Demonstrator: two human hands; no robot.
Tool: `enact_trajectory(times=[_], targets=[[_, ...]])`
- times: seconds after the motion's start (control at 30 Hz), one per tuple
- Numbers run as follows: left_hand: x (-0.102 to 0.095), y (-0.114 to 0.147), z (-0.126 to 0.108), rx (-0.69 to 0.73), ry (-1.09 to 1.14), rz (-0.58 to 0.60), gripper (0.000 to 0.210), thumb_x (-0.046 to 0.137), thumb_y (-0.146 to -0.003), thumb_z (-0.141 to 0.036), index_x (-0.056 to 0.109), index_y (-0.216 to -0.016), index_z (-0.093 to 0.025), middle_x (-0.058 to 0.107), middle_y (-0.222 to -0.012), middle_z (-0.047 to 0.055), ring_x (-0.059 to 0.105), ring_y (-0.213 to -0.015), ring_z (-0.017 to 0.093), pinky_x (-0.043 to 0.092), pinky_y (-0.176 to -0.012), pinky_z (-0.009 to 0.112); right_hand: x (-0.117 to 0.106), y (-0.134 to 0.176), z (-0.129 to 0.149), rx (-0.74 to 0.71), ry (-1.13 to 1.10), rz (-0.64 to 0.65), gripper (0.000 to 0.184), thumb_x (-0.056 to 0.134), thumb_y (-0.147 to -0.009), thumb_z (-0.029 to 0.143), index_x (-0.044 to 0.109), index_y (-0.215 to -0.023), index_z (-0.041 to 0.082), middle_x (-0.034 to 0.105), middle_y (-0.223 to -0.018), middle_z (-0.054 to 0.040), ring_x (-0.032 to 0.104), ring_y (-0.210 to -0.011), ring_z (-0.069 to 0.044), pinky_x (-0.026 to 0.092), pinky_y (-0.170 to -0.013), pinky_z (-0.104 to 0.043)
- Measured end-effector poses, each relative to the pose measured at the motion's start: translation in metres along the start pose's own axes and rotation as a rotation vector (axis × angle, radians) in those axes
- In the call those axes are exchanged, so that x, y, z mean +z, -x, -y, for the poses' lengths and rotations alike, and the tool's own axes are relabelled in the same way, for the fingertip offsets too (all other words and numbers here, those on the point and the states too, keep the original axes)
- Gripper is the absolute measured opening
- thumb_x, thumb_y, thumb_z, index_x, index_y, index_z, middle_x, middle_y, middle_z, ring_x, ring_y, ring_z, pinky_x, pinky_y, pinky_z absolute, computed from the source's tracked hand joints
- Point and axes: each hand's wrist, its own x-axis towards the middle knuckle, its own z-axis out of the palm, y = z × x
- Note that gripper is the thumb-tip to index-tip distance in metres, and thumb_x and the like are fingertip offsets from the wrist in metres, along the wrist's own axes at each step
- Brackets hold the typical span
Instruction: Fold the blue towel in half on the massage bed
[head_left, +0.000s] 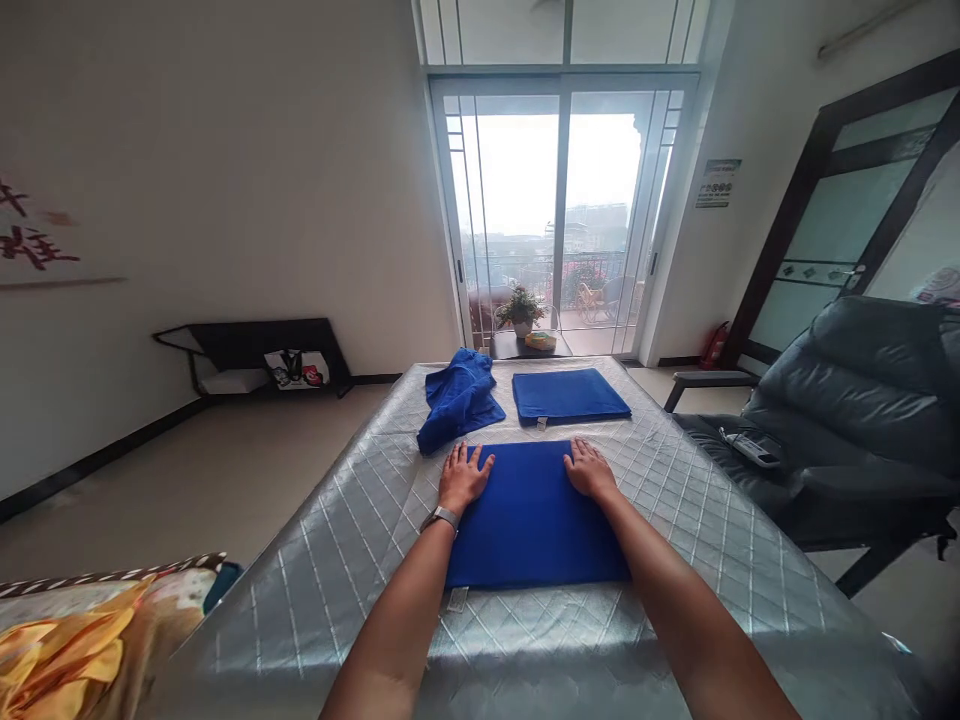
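A blue folded cloth (536, 520) lies flat on the silver quilted mattress (352, 530) in front of me, a white tag showing at its near left corner. My left hand (463, 476), with a watch at the wrist, rests open on the cloth's far left corner. On its far right corner lies my right hand (590, 468), open, fingers stretched out. Just beyond, a second blue cloth (570, 393) is folded into a flat rectangle, also tagged. To its left sits a crumpled blue cloth (461, 395) in a loose heap.
Behind the mattress stands a small table (510, 346) with a potted plant (521, 310), before sliding glass doors. A dark recliner (862, 420) is close on the right, with a fire extinguisher (714, 345) farther back. Yellow fabric (71, 650) lies at the lower left.
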Motion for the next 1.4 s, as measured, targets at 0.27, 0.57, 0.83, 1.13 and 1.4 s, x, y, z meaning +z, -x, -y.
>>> enact_trajectory(times=[0.27,0.57,0.83,1.13,1.4], targets=[[-0.001,0.001,-0.001,0.014,-0.04,-0.032,0.071,0.017,-0.099,-0.065,0.039,-0.155,-0.026,0.034,-0.163,0.01,0.028,-0.151,0.029,0.026,-0.12,0.049,-0.011,0.009,0.01,-0.022,0.109,-0.043,0.063,0.025,-0.102,0.036,0.028,-0.159,0.009,0.02,-0.167,-0.0107,0.014,-0.155,-0.021,0.004,-0.125,-0.041],[-0.002,0.002,-0.004,0.007,-0.062,-0.026,0.071,0.018,-0.101,-0.063,0.039,-0.155,-0.024,0.034,-0.163,0.012,0.028,-0.151,0.03,0.024,-0.121,0.046,-0.008,0.037,0.009,-0.013,0.029,0.037,0.068,0.02,-0.104,0.045,0.022,-0.161,0.009,0.017,-0.168,-0.0086,0.01,-0.156,-0.021,0.008,-0.125,-0.039],[-0.002,0.005,-0.002,0.005,-0.104,-0.166,0.063,0.025,-0.102,-0.052,0.044,-0.153,-0.02,0.039,-0.161,0.012,0.026,-0.152,0.03,0.022,-0.123,0.05,-0.004,0.04,0.009,-0.005,-0.026,-0.005,0.069,0.02,-0.103,0.046,0.024,-0.16,0.008,0.018,-0.168,-0.0089,0.011,-0.156,-0.02,0.008,-0.125,-0.039],[0.01,0.021,-0.124,0.411,0.083,-0.134,0.051,0.029,-0.105,-0.039,0.051,-0.146,-0.017,0.047,-0.155,0.012,0.038,-0.147,0.023,0.031,-0.121,0.041,-0.003,0.041,0.007,-0.019,-0.047,-0.006,0.066,0.023,-0.103,0.04,0.023,-0.16,0.007,0.018,-0.168,-0.0106,0.012,-0.155,-0.022,0.007,-0.124,-0.04],[0.022,0.049,-0.131,0.334,0.044,0.052,0.072,0.014,-0.103,-0.058,0.035,-0.157,-0.015,0.03,-0.164,0.014,0.023,-0.153,0.026,0.019,-0.125,0.045,-0.003,0.038,0.004,-0.032,-0.023,0.005,0.069,0.022,-0.103,0.043,0.021,-0.16,0.006,0.017,-0.168,-0.0097,0.012,-0.155,-0.023,0.009,-0.125,-0.042]])
